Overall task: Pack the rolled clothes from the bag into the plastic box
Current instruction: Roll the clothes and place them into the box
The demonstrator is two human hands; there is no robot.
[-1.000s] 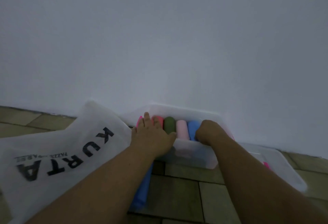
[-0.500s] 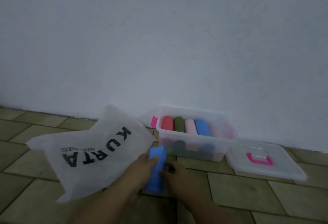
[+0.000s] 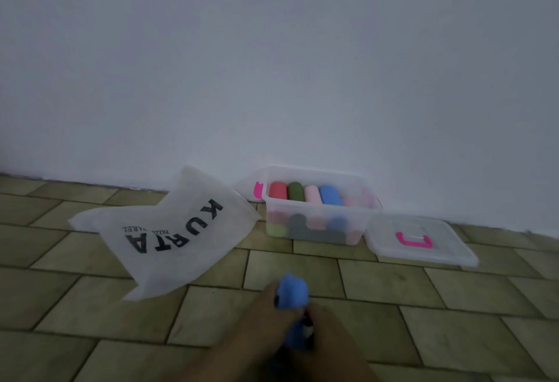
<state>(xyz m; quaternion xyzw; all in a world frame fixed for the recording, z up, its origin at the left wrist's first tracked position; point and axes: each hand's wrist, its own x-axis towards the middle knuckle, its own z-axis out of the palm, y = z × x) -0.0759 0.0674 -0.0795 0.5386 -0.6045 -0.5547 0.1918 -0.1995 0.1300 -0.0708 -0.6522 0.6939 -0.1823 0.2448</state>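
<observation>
A clear plastic box [image 3: 314, 215] stands on the floor against the wall, holding several rolled clothes: red, green, pink and blue on top, more beneath. The white fabric bag [image 3: 178, 236] printed KURTA lies left of it. Low in the view, both hands hold a blue rolled cloth [image 3: 292, 292] near me, well in front of the box. My left hand [image 3: 266, 309] grips its left side and my right hand [image 3: 326, 324] grips its lower right. The image is blurred there, so finger detail is unclear.
The box's clear lid [image 3: 420, 241] with a pink handle lies flat on the floor to the right of the box. A pink latch [image 3: 258, 190] sticks out at the box's left end. Green-brown floor tiles [image 3: 453, 306] run up to a plain white wall [image 3: 272, 64].
My hands left the box, took up the blue roll from the floor in front of it and drew it back toward me. The view pulled away from the box.
</observation>
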